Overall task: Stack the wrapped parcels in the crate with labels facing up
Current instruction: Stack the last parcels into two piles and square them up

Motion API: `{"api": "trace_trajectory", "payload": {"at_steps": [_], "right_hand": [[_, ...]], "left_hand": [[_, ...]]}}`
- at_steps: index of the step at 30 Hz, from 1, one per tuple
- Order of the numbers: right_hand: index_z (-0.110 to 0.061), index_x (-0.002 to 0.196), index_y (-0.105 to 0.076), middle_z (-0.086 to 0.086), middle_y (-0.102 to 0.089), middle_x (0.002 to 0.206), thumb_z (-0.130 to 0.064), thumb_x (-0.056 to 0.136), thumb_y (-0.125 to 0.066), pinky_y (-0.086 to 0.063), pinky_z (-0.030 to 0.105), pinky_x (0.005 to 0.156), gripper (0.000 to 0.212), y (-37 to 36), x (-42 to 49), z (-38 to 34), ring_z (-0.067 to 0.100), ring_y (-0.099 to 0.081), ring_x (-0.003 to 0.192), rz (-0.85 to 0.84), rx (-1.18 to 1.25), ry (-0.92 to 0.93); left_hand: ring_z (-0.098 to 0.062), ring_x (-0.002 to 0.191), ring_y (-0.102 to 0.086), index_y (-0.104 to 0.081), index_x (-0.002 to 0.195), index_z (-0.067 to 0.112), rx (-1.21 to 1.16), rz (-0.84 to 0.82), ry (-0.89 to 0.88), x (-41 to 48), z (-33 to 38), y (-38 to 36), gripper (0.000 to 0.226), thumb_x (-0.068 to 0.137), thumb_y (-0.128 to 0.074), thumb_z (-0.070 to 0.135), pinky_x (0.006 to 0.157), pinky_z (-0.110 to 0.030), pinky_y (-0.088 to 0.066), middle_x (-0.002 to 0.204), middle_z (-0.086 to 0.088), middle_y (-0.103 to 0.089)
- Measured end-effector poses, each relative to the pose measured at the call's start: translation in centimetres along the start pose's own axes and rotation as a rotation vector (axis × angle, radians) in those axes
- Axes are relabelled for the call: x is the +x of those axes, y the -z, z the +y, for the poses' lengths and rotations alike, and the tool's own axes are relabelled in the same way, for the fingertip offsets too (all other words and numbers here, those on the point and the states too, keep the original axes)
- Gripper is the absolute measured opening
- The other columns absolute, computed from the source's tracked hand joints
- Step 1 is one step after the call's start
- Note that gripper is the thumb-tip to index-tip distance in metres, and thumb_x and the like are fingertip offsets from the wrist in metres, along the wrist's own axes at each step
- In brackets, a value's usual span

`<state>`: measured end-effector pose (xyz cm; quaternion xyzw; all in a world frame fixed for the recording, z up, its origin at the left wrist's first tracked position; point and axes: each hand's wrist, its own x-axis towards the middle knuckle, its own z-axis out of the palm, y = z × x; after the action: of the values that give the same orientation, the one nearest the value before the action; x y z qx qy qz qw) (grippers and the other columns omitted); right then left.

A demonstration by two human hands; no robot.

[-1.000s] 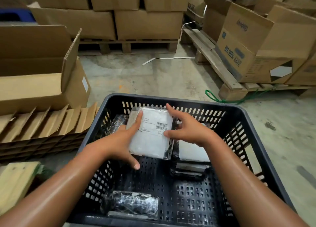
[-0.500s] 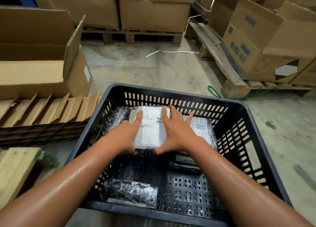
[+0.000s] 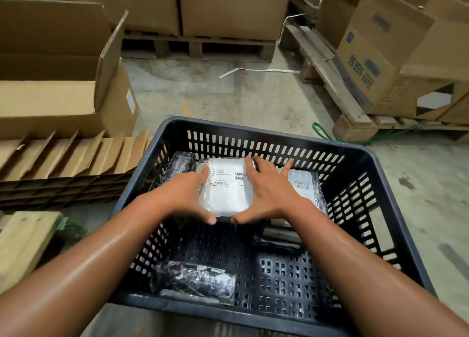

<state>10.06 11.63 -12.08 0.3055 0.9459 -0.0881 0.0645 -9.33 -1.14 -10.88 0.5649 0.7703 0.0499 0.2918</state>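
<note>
A black slotted crate [image 3: 256, 131] stands on the floor in front of me. At its far side lies a wrapped white parcel [image 3: 226, 188] with its barcode label facing up. My left hand [image 3: 186, 196] grips its left edge and my right hand [image 3: 270, 193] lies over its right edge, thumbs at the near edge. A second parcel [image 3: 305, 184], label up, lies to the right against the far wall. A dark wrapped parcel [image 3: 177, 165] leans in the far left corner. Another dark parcel [image 3: 194, 279] lies at the near left, and one more dark parcel [image 3: 278, 239] sits under my right forearm.
An open cardboard box [image 3: 63, 93] and flattened cardboard dividers [image 3: 68, 159] lie to the left. Wooden pallets with cartons [image 3: 385, 57] stand at the right and back. A wooden block [image 3: 22, 242] sits at the near left. Green strapping [image 3: 321, 131] trails on the concrete floor.
Both hands lowered the white parcel from above the crate floor onto the far side, then shifted slightly; the right hand moved from its corner to flat over its right edge.
</note>
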Motion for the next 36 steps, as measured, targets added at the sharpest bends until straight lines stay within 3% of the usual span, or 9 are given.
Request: {"api": "trace_trajectory", "payload": {"at_steps": [6,9,11,15,17,21,26,30,36], "right_hand": [[-0.003,0.161,-0.008,0.025,-0.02,0.166,-0.1,0.041,-0.046,0.014,0.085,0.105,0.158,-0.2,-0.1,-0.3,0.035,-0.018,0.155,0.029,-0.099,0.018],[-0.002,0.161,-0.007,0.026,-0.02,0.166,-0.1,0.043,-0.048,0.015,0.086,0.103,0.159,-0.5,0.3,-1.0,0.036,-0.019,0.155,0.014,-0.136,-0.004],[-0.001,0.161,-0.006,0.028,-0.019,0.166,-0.1,0.046,-0.053,0.013,0.086,0.103,0.159,-1.5,0.5,-1.9,0.038,-0.021,0.154,-0.026,-0.166,-0.011],[0.002,0.16,-0.013,0.029,-0.022,0.165,-0.099,0.05,-0.058,0.013,0.087,0.102,0.156,-3.5,0.8,-3.6,0.04,-0.024,0.153,-0.129,-0.303,-0.036],[0.0,0.156,-0.031,0.025,-0.035,0.161,-0.101,0.05,-0.055,0.018,0.09,0.096,0.148,-3.7,0.8,-3.8,0.039,-0.034,0.147,-0.196,-0.416,-0.039],[-0.023,0.116,-0.072,0.002,-0.071,0.116,-0.096,0.062,-0.054,0.03,0.091,0.077,0.092,-3.7,1.0,-4.0,0.037,-0.042,0.136,-0.322,-0.549,-0.021],[-0.029,0.117,-0.071,-0.004,-0.073,0.097,-0.08,0.078,-0.062,0.02,0.093,0.087,0.065,-4.1,1.0,-4.1,0.032,-0.045,0.131,-0.309,-0.591,-0.064],[-0.027,0.111,-0.071,-0.003,-0.071,0.092,-0.078,0.076,-0.067,0.018,0.094,0.087,0.062,-4.2,1.1,-4.6,0.033,-0.044,0.132,-0.324,-0.629,-0.093],[-0.024,0.114,-0.07,0.0,-0.073,0.104,-0.073,0.079,-0.07,0.006,0.093,0.097,0.06,-4.3,1.3,-4.6,0.037,-0.039,0.138,-0.344,-0.615,-0.094]], "left_hand": [[-0.019,0.095,-0.054,-0.005,0.158,0.005,0.082,0.02,0.024,-0.1,0.8,-1.1,0.141,0.057,-0.093,0.049,0.07,-0.02,-0.04,0.114,-0.006,-0.062],[-0.019,0.086,-0.051,-0.048,0.133,0.008,0.169,0.043,0.032,-0.1,1.3,-1.5,0.09,0.061,-0.093,0.039,0.061,-0.022,-0.039,0.106,-0.006,-0.058],[-0.026,0.095,-0.06,-0.053,0.127,0.005,0.245,0.025,0.032,0.0,2.0,-2.4,0.073,0.068,-0.089,0.027,0.072,-0.028,-0.05,0.116,-0.012,-0.06],[-0.026,0.108,-0.062,-0.047,0.134,0.005,0.201,-0.044,0.024,1.0,0.9,-3.5,0.079,0.071,-0.089,0.026,0.083,-0.031,-0.053,0.122,-0.01,-0.062],[-0.025,0.112,-0.06,-0.044,0.139,0.009,0.113,-0.075,0.018,1.5,-0.1,-4.1,0.086,0.068,-0.09,0.025,0.091,-0.035,-0.054,0.127,-0.008,-0.061],[-0.029,0.123,-0.053,-0.028,0.151,0.005,0.037,-0.066,0.006,1.9,-0.5,-6.1,0.105,0.069,-0.09,0.027,0.101,-0.033,-0.047,0.147,-0.014,-0.045],[-0.032,0.147,-0.03,-0.018,0.157,0.005,-0.047,0.023,0.025,3.4,-0.7,-6.8,0.111,0.074,-0.087,0.029,0.118,-0.034,-0.026,0.164,-0.019,-0.021],[-0.032,0.144,-0.037,-0.021,0.156,0.003,-0.016,-0.009,0.066,4.1,-0.9,-8.4,0.106,0.077,-0.086,0.03,0.115,-0.03,-0.029,0.167,-0.019,-0.005],[-0.03,0.145,-0.034,-0.019,0.156,0.0,-0.039,0.004,0.091,3.9,-0.7,-8.8,0.107,0.076,-0.086,0.027,0.116,-0.028,-0.027,0.166,-0.018,-0.01]]}}
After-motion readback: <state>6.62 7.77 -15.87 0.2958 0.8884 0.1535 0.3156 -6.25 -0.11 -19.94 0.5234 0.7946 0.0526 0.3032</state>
